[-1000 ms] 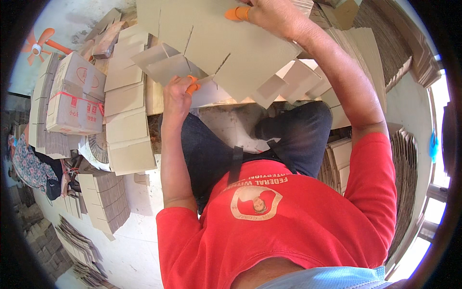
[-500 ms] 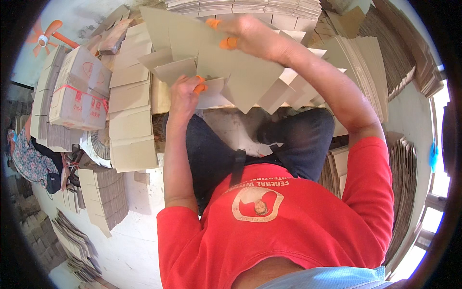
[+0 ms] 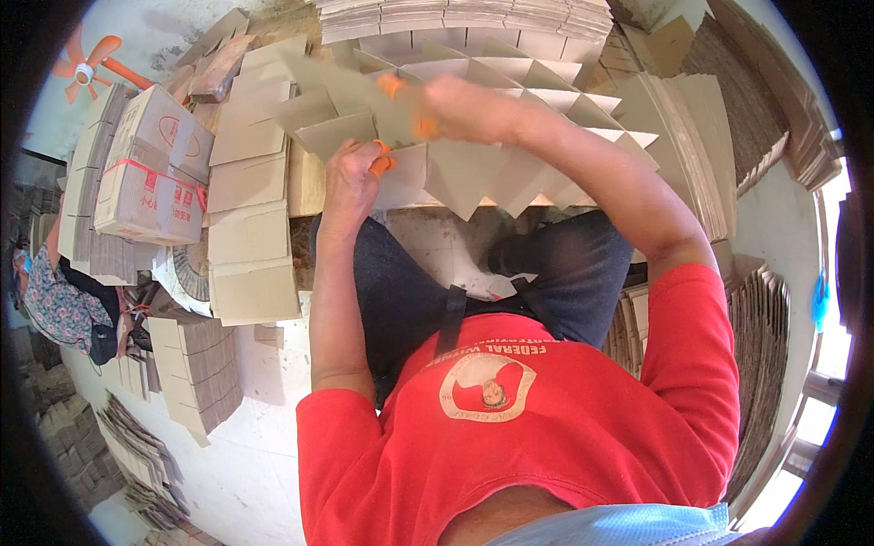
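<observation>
A cardboard divider grid of interlocking upright strips lies on the bench in front of me. At its near left corner my left hand is closed, pinching a cardboard piece between thumb and fingers. Orange finger covers show on both hands. Over the grid's left part, my right hand is smeared by motion. Its fingers appear closed on a cardboard strip, also blurred, which slants toward the far left. How far that strip sits in the grid's slots is hard to see.
Flat cardboard stacks stand at the far edge and on the right. To the left lie overlapping cardboard sheets and a taped carton. An orange fan is at upper left. Another person's flowered clothing shows at far left.
My right hand has moved left and down with the cardboard strip, which stood broad across the grid before. More of the grid now shows. My left hand has barely moved.
</observation>
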`<action>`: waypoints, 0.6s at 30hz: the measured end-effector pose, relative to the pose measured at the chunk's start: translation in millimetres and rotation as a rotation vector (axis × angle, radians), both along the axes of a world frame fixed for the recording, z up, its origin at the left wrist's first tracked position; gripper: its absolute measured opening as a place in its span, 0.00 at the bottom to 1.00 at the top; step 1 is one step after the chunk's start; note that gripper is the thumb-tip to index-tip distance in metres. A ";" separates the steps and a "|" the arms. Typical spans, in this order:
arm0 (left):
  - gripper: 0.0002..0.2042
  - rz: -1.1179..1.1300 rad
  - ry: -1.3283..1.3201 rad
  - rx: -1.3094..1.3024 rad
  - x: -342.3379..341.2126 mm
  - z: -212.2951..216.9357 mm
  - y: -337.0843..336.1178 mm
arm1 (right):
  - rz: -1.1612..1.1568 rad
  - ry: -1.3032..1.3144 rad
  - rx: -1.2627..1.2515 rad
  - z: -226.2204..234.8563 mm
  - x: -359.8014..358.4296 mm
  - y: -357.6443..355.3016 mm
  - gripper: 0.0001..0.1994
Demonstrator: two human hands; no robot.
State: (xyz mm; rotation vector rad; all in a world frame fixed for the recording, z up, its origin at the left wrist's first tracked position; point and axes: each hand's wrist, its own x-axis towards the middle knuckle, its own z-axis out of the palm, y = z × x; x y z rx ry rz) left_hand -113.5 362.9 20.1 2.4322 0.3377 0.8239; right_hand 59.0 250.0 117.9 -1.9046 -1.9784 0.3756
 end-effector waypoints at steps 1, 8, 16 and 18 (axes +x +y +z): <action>0.08 -0.005 0.009 -0.005 -0.4 2.6 -1.5 | 0.028 -0.020 -0.056 -17.5 0.4 0.9 0.25; 0.05 -0.003 0.006 0.013 2.7 0.3 0.3 | 0.123 -0.398 -0.354 -3.9 -8.9 34.6 0.18; 0.21 0.039 -0.008 0.220 -2.0 6.8 -8.4 | -0.206 0.175 0.091 -17.0 62.0 25.5 0.20; 0.29 0.029 -0.023 0.290 3.4 12.0 -14.1 | -0.497 -0.274 0.362 -39.1 115.7 1.3 0.22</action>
